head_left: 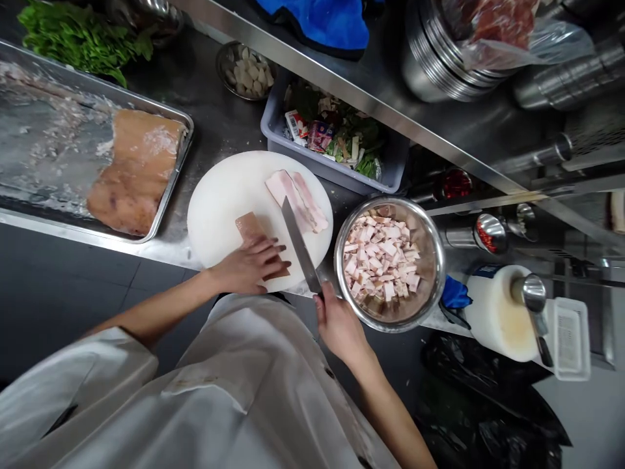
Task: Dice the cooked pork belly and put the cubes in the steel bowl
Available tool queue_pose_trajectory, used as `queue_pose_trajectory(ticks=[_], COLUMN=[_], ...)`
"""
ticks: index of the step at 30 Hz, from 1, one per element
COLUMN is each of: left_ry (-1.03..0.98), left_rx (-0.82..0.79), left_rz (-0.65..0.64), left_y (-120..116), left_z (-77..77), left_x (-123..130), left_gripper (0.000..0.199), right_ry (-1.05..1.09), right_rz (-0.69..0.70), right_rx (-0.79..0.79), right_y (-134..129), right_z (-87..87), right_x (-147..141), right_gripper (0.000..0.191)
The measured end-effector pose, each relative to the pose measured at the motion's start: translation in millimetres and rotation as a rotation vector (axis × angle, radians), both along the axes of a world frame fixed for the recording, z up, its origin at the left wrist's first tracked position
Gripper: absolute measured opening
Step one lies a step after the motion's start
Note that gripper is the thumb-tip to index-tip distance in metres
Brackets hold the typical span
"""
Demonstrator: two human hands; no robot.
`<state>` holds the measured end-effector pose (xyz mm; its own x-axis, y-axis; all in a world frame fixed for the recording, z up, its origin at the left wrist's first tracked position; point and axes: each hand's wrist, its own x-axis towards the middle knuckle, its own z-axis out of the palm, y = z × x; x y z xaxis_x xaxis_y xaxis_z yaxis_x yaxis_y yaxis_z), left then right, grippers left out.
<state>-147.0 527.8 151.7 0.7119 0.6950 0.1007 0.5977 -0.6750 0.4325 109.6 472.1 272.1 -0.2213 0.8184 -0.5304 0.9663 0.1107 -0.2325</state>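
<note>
My left hand [254, 264] lies with fingers stretched over a strip of pork with the skin side up [249, 225], on the round white cutting board [215, 189]. In my right hand [339, 320] is the handle of a knife [301, 251]. Its blade slants across the board, between the pork under my left hand and some pale pork slices [295, 198]. Right of the board stands a steel bowl [436, 260] holding many diced pork pieces [383, 254].
A metal tray [188, 130] at left holds a large piece of pork with skin [137, 172]. Behind the board are a grey bin of scraps [278, 140] and a small bowl of garlic cloves [249, 71]. A steel shelf edge [342, 98] runs above. A white tub [502, 319] stands at right.
</note>
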Motion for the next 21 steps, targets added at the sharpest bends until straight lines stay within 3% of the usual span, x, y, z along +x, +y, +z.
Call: queue_pose_trajectory(ticks=[2,4,6,8,11,13,15,18,21], left_ry=[0.047,0.067,0.067,0.038,-0.176,-0.473,-0.832,-1.223,-1.248], left_rx=[-0.006,-0.022,-0.056,-0.118,-0.299,-0.472,-0.686,-0.958,-0.935], left_rz=[-0.181,-0.279,-0.347,-0.328,-0.027,0.229,0.375,0.425,0.582], left_y=[9,22,38,50,62,64,63,56,48], left_z=[5.2,2.0,-3.4,-3.7,9.6,20.0,22.4,5.2,-23.3], left_x=[8,15,16,11,-6,-18,-25,-27,-24], left_gripper=[0.044,0.035,0.031,0.034,0.055,0.082,0.100,0.103,0.090], right_ry=[0.020,0.037,0.066,0.119,0.209,0.254,0.277,0.258,0.198], right_rz=[-0.026,-0.043,-0.070,-0.112,-0.172,-0.193,-0.204,-0.193,-0.149], right_rx=[0.013,0.014,0.007,-0.004,-0.025,-0.031,-0.037,-0.054,-0.077], right_y=[-1,-3,-6,-8,-12,-15,-17,-19,-19], right_z=[-11.6,-23.4,-33.8,-41.5,-47.1,-48.3,-49.0,-50.6,-52.6], right_x=[9,15,17,19,21,22,21,17,10], right_gripper=[0.025,0.027,0.027,0.027,0.026,0.025,0.025,0.024,0.025])
